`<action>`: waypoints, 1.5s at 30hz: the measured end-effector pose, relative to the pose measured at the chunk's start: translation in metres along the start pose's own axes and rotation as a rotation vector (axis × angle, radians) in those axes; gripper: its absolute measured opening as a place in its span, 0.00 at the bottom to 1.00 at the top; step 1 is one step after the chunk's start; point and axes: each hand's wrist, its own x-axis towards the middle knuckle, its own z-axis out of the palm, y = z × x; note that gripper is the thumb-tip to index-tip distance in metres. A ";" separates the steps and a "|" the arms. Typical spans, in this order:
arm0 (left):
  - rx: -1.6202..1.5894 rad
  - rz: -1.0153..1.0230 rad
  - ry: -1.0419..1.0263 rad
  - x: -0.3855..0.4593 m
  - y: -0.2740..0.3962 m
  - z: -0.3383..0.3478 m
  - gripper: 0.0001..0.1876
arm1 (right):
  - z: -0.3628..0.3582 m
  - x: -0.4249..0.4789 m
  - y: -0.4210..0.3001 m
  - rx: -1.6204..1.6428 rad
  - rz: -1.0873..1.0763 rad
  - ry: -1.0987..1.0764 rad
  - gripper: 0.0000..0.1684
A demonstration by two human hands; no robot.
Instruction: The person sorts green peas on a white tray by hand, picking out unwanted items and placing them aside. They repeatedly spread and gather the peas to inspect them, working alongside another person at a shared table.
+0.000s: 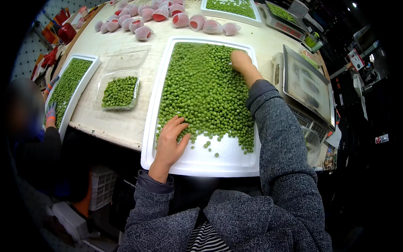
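Observation:
A white foam tray (201,168) full of loose green peas (204,91) lies before me at the table's front edge. My left hand (171,135) touches the peas at the near left of the tray, thumb apart from the fingers and nothing held. Toward the far right corner, my right hand (242,61) is curled down at the edge of the peas; its fingertips are hidden, so whether it holds anything cannot be told. A few stray peas (216,155) dot the bare near end. Left of the tray stands a clear plastic clamshell box (138,91), its lid folded back, with peas inside.
Fruits in pink foam nets (143,33) lie at the back of the table. Another pea tray (258,20) and a scale (286,28) stand behind. A weighing scale (308,83) flanks my right arm. At left, a co-worker's gloved hand (51,113) touches peas in a foam tray (74,104).

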 end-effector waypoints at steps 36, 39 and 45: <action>-0.034 0.069 0.058 -0.001 -0.010 0.009 0.12 | -0.121 -0.277 0.073 0.379 0.279 0.278 0.09; -0.032 0.061 0.048 0.000 -0.009 0.008 0.13 | -0.110 -0.312 0.107 0.248 0.421 0.144 0.10; -0.010 0.063 0.044 0.001 -0.009 0.006 0.13 | -0.105 -0.293 0.086 0.233 0.082 0.349 0.10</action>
